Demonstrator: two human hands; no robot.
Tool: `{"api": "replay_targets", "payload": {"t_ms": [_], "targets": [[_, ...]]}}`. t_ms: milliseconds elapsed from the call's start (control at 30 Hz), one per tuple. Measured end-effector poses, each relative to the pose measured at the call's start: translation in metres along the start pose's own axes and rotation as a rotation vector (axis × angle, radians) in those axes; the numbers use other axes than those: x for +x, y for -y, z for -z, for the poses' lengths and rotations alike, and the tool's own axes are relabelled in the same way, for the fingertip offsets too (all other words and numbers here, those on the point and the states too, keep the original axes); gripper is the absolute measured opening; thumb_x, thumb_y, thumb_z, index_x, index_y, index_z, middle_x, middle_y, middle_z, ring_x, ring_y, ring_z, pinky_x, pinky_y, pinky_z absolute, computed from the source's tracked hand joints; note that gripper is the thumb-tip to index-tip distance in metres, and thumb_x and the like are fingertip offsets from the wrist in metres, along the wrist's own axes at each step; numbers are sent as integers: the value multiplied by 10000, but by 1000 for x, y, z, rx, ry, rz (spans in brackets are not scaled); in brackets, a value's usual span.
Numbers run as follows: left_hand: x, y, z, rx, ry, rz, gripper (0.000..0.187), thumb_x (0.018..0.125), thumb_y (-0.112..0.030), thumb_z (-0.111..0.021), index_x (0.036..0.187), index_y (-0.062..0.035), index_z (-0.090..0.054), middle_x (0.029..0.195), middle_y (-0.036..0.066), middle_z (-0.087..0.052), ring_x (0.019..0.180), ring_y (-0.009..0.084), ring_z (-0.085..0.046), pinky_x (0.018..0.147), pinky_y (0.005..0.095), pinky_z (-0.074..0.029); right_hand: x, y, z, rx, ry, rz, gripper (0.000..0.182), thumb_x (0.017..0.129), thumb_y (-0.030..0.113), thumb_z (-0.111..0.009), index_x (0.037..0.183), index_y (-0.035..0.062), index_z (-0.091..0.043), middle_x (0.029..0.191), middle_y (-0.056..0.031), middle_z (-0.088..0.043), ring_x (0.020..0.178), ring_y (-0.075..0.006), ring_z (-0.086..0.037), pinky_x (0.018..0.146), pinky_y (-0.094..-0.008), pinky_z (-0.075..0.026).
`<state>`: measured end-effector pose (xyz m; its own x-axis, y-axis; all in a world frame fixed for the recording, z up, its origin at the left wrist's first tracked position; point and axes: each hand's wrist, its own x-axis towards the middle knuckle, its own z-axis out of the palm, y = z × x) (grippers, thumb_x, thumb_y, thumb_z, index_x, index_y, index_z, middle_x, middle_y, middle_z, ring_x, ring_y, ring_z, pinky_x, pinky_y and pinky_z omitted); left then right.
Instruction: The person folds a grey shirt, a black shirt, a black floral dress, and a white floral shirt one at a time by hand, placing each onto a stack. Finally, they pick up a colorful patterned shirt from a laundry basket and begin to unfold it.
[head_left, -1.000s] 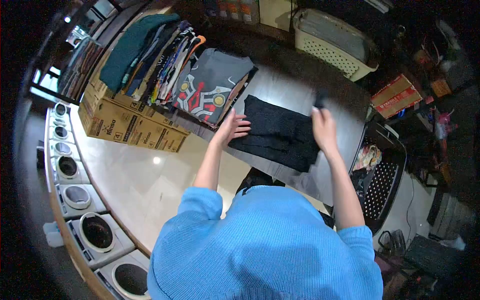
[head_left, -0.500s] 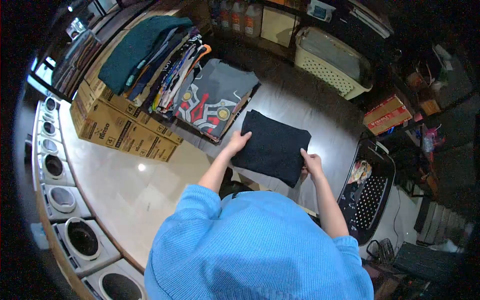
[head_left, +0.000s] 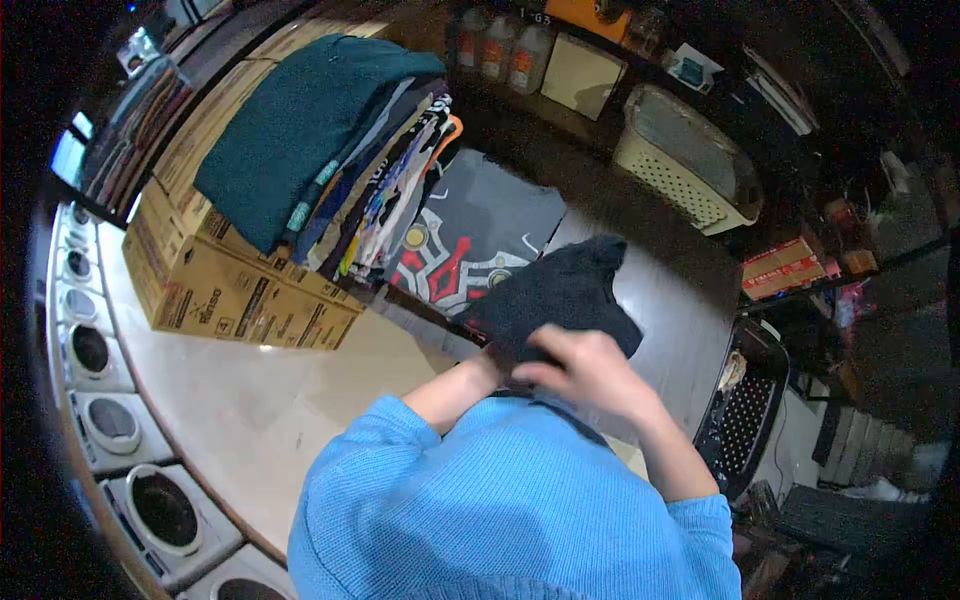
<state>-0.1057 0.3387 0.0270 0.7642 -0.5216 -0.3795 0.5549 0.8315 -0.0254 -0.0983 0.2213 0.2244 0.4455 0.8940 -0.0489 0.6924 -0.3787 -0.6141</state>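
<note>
From the head cam, the black cloth [head_left: 565, 290] is bunched up in front of the person, right of the gray printed shirt [head_left: 490, 210] and blocking part of it from view. The left hand [head_left: 487, 369] is mostly hidden at the cloth's near edge so I can't tell its grip, and the right hand [head_left: 592, 368] is blurry there too, thumb and fingers apart, no clue if it's got any fabric. Far right on the table [head_left: 680, 290] there's 1 cream basket [head_left: 672, 178].
</note>
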Motion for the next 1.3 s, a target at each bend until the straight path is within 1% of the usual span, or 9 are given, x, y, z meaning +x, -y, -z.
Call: {"api": "replay_targets", "payload": {"t_ms": [100,200,300,467,667,833,967,1167,1300], "targets": [[-3,-35,4,-19,88,-113,654,928,-588,-454,1345,-84,-448,1180,98,-543,1111,290,-549,940,583,-418,-1,11,-6,27,-112,39,314,799,254,-765,982,28,-645,895,-149,-681,829,-313,-670,734,-370,-528],[1,-83,-5,-17,132,-250,644,938,-566,-447,1348,-69,-452,1211,106,-543,1126,293,-547,960,557,-416,6,-14,-3,-161,-847,-32,389,825,184,-736,1143,15,-588,1169,-137,-619,1057,-262,-589,886,-352,-478],[4,-131,-19,-17,162,-428,634,949,-544,-440,1350,-54,-457,1242,114,-543,1142,295,-546,981,531,-414,30,-27,2,485,-1086,-399,514,867,245,-700,1275,8,-495,1114,-62,-633,921,-185,-624,846,-330,-508],[-10,-197,-30,6,172,-714,617,967,-507,-428,1355,-28,-464,1294,127,-543,1169,300,-543,1016,488,-410,86,-47,-19,1186,-783,-315,434,928,235,-632,1273,4,-508,1076,-49,-645,922,-126,-605,874,-273,-474],[-117,-205,33,-17,-160,-606,623,988,-461,-409,1400,7,-418,1373,157,-520,1211,312,-532,1064,454,-388,109,-117,-129,968,-488,-804,425,866,216,-711,1142,-26,-496,856,-72,-637,714,-136,-615,630,-335,-529],[-174,-173,53,754,-727,-722,695,898,-383,-649,1432,-46,-357,1246,154,-570,1019,225,-630,818,351,-555,114,-121,-155,543,-446,-779,447,839,258,-741,1088,-34,-511,670,-70,-591,534,-127,-570,441,-273,-481],[-160,-171,79,822,-794,-684,319,873,-220,-712,1051,5,-572,981,85,-611,766,126,-631,584,269,-580,116,-120,-146,211,-424,-681,326,827,252,-737,807,-18,-555,654,-70,-595,644,-166,-613,587,-326,-485],[-161,-167,44,902,-704,-1050,255,887,-223,-693,901,3,-576,839,49,-603,664,92,-595,556,267,-584,107,-73,-117,406,-620,-572,234,940,217,-607,857,14,-527,670,-69,-538,642,-148,-496,604,-325,-423],[-162,-170,95,1215,-909,-929,280,869,-231,-704,849,14,-571,708,66,-589,627,133,-593,534,296,-526,88,-75,-160,424,-586,-666,224,944,210,-615,866,32,-503,658,-2,-501,620,-74,-448,557,-276,-382]]}}
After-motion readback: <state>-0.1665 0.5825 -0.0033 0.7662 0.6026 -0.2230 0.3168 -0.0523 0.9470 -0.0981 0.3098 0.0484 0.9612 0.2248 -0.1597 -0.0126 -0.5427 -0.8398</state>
